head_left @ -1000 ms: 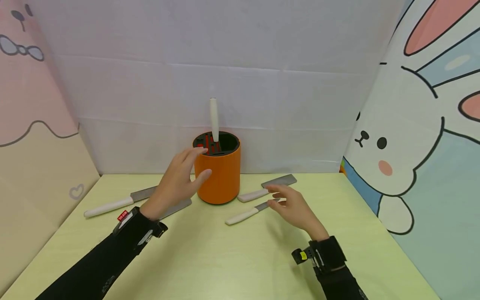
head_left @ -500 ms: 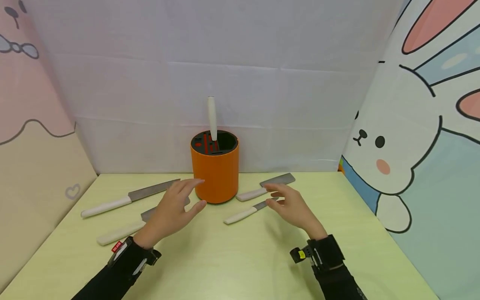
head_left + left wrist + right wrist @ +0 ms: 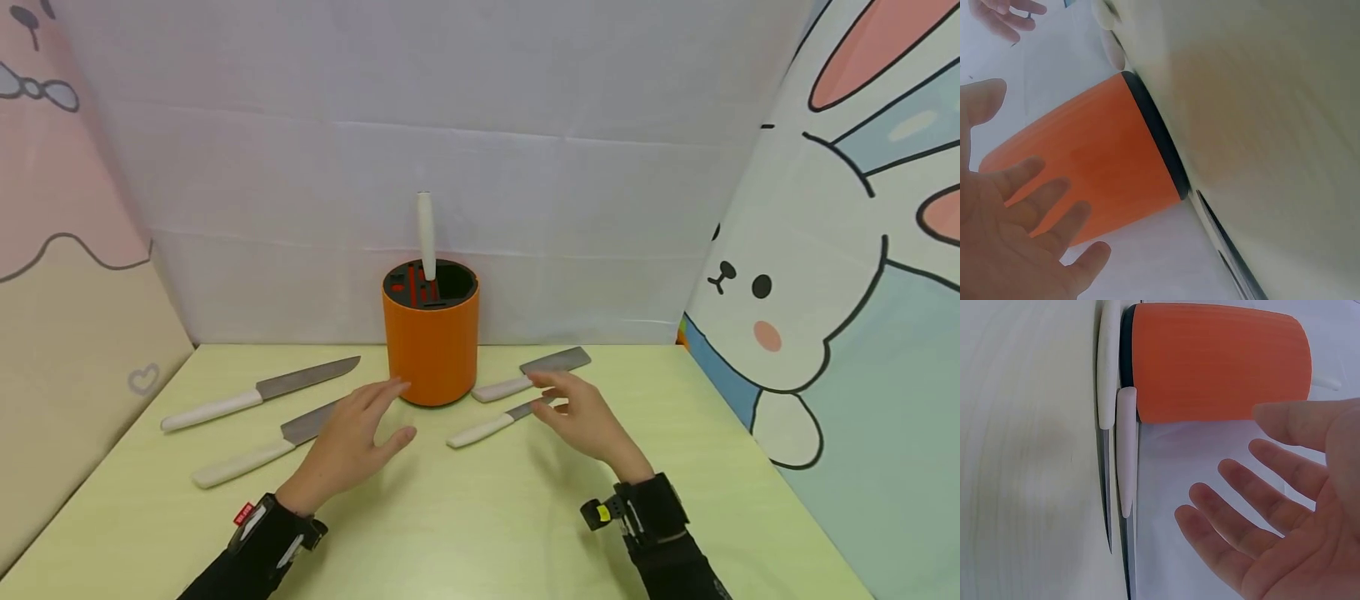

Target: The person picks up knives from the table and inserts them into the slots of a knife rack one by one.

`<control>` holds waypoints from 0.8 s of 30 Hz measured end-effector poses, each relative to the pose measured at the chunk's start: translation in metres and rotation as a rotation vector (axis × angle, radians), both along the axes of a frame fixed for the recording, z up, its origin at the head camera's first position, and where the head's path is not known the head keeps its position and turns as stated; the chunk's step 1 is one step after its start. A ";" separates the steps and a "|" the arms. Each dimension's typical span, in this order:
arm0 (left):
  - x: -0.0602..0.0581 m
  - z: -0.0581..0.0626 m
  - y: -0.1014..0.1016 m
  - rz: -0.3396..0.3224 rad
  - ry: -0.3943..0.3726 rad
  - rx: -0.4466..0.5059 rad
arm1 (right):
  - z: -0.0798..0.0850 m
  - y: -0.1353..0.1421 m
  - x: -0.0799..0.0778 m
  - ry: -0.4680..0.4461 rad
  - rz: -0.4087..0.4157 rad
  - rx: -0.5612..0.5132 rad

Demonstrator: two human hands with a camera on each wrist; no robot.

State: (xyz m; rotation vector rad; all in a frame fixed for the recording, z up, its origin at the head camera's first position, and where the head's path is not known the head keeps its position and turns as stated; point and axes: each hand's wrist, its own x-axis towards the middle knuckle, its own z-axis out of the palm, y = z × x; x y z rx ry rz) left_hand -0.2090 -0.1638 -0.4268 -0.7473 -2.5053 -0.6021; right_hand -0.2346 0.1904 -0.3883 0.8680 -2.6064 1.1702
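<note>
Holder (image 3: pixel 432 354) smooth, plastic-looking; knife blades (image 3: pixel 306 378) matt metal; tabletop (image 3: pixel 480 525) wood-grained.

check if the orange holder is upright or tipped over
Upright: the orange holder stands with its dark base on the table, slotted top facing up.

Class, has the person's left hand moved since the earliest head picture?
Yes: judged against the orange knife block, the left hand has moved downward in that view.

Orange holder (image 3: pixel 432 354) upright; white-handled knives (image 3: pixel 480 432) lying both sides.
</note>
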 end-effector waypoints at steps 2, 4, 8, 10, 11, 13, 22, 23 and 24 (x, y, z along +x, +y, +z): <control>0.000 -0.001 0.000 -0.001 0.003 -0.006 | -0.001 0.000 0.000 0.009 0.001 0.009; 0.000 -0.002 0.000 -0.002 0.010 -0.015 | -0.003 0.000 0.001 0.022 0.002 0.025; 0.002 -0.003 0.001 -0.010 0.010 -0.023 | -0.006 -0.001 0.000 0.057 0.012 0.085; 0.003 -0.004 0.001 -0.010 0.001 -0.021 | -0.007 -0.003 -0.001 0.083 0.019 0.122; 0.004 -0.004 0.001 -0.009 -0.005 -0.019 | -0.008 -0.004 -0.003 0.102 0.023 0.144; 0.004 -0.005 0.001 -0.006 -0.012 -0.018 | -0.009 -0.007 -0.006 0.145 0.027 0.200; 0.004 -0.005 0.004 -0.016 -0.013 -0.015 | -0.021 -0.024 -0.019 0.262 0.120 0.403; 0.004 -0.005 0.004 -0.018 -0.011 -0.015 | -0.022 -0.027 -0.021 0.268 0.134 0.416; 0.005 -0.005 0.004 -0.019 -0.011 -0.014 | -0.023 -0.030 -0.022 0.278 0.148 0.427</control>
